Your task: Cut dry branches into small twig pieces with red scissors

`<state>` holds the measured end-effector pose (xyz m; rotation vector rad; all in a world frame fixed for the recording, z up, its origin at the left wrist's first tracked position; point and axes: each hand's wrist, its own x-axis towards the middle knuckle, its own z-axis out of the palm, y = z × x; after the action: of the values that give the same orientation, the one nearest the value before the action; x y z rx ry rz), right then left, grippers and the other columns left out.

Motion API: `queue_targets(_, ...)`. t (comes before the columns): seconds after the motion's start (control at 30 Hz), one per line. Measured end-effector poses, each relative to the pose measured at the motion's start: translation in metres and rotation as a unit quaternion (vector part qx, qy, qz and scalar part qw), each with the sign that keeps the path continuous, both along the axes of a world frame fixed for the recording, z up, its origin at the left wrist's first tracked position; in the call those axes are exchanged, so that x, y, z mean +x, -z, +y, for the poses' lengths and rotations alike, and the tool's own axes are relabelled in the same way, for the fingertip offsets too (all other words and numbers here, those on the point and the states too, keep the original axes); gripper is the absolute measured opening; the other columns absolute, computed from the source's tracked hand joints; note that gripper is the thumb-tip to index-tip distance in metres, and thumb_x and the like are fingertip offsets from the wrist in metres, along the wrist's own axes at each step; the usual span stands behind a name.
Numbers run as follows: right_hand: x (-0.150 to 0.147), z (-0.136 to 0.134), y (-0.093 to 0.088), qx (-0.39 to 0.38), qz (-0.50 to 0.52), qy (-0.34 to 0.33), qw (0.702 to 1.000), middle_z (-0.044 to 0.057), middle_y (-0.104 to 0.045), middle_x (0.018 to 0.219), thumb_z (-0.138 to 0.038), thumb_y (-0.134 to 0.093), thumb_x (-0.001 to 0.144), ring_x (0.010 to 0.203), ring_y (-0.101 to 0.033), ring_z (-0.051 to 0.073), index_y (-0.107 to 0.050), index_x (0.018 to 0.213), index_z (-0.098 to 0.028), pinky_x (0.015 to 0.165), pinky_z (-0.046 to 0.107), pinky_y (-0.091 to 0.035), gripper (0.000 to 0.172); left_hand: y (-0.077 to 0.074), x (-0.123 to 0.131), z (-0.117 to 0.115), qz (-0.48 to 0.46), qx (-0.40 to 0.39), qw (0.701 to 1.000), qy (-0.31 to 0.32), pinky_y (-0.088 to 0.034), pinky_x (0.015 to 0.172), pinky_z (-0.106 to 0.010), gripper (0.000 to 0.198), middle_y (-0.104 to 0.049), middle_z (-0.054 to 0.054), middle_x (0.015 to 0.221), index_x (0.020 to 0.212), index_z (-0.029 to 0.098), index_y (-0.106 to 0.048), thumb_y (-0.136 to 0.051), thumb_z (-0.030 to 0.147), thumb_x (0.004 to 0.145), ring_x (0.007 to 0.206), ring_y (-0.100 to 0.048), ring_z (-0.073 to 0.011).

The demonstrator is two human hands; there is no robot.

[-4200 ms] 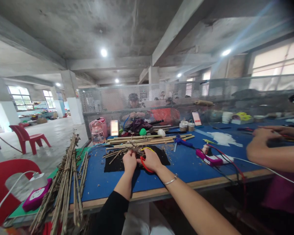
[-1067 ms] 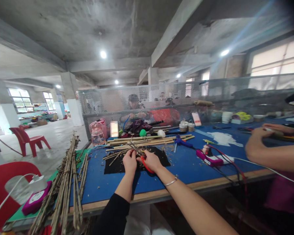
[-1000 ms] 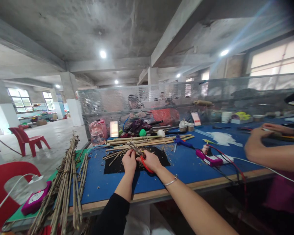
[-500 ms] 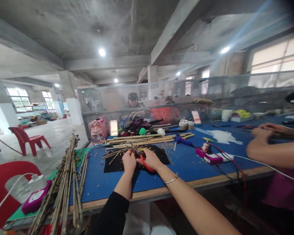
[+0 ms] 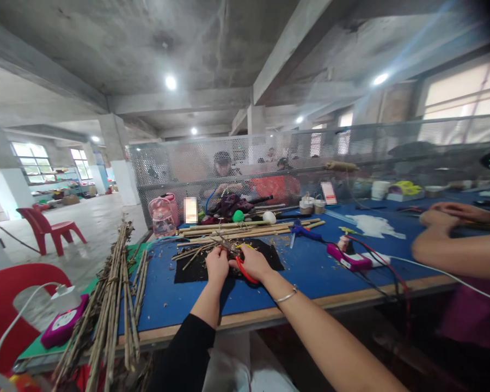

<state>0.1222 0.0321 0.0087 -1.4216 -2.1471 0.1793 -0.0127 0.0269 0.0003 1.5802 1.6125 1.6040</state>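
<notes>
My right hand (image 5: pixel 253 263) is closed around a pair of scissors (image 5: pixel 242 268) with red handles, their blades pointing away to the upper left. Close beside it, my left hand (image 5: pixel 217 265) has its fingers pinched together near the blades. What those fingers hold is hidden. Beneath both hands a black cloth (image 5: pixel 184 275) lies on the blue tabletop, scattered with pale clippings. Several thin cut twigs (image 5: pixel 194 252) rest on the cloth, left of my hands. Longer peeled sticks (image 5: pixel 265 231) lie across the table just behind the cloth.
A bundle of long dry stalks (image 5: pixel 110 305) leans at the left table end beside a purple power strip (image 5: pixel 65 322). To the right are a blue glue gun (image 5: pixel 306 233), another power strip (image 5: pixel 349 258) with cables, and a co-worker's arm (image 5: pixel 457 245). A mesh screen (image 5: pixel 179 163) stands behind.
The whole view has shifted slightly. My hands and the scissors keep nearly the same pose over the black cloth.
</notes>
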Motion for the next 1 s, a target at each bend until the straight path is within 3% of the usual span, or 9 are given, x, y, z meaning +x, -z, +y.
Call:
queue_targets(0.17,0.000,-0.001,-0.002,-0.022,-0.049,0.032,0.998,0.007,-0.063,0.083,-0.064,-0.050,0.070,0.079,-0.059,0.021,-0.053,0.090,-0.019,0.061,0.025,-0.034,0.049,0.001,-0.002,0.000,0.007,-0.005,1.000,-0.008,-0.037,0.060,-0.022,0.028,-0.064,-0.004,0.066,0.074,0.015,-0.066,-0.041,0.029,0.078,0.062,-0.054,-0.0134)
queue_targets(0.4,-0.001,0.003,0.000,-0.045,-0.044,0.043,0.997,0.009,-0.064,0.085,-0.067,-0.046,0.070,0.079,-0.061,0.022,-0.055,0.090,-0.020,0.059,0.025,-0.036,0.052,0.010,-0.003,0.010,-0.024,-0.004,1.000,0.000,-0.037,0.057,-0.021,0.033,-0.063,-0.003,0.064,0.073,0.015,-0.065,-0.040,0.035,0.078,0.060,-0.052,-0.0127)
queue_targets(0.73,-0.001,0.003,0.001,-0.048,-0.059,0.058,0.995,0.009,-0.065,0.086,-0.068,-0.046,0.069,0.080,-0.061,0.022,-0.056,0.089,-0.020,0.063,0.026,-0.038,0.053,0.010,-0.004,0.011,-0.023,-0.015,1.000,-0.002,-0.036,0.057,-0.022,0.033,-0.061,-0.003,0.063,0.072,0.015,-0.063,-0.038,0.035,0.079,0.059,-0.052,-0.0129)
queue_targets(1.0,-0.002,-0.001,-0.002,-0.018,-0.080,0.072,0.994,0.009,-0.064,0.089,-0.066,-0.046,0.070,0.085,-0.061,0.023,-0.053,0.094,-0.019,0.067,0.028,-0.040,0.053,-0.002,-0.004,0.000,0.052,-0.037,0.998,-0.014,-0.037,0.063,-0.024,0.028,-0.065,-0.005,0.070,0.073,0.017,-0.065,-0.040,0.029,0.079,0.064,-0.054,-0.0145)
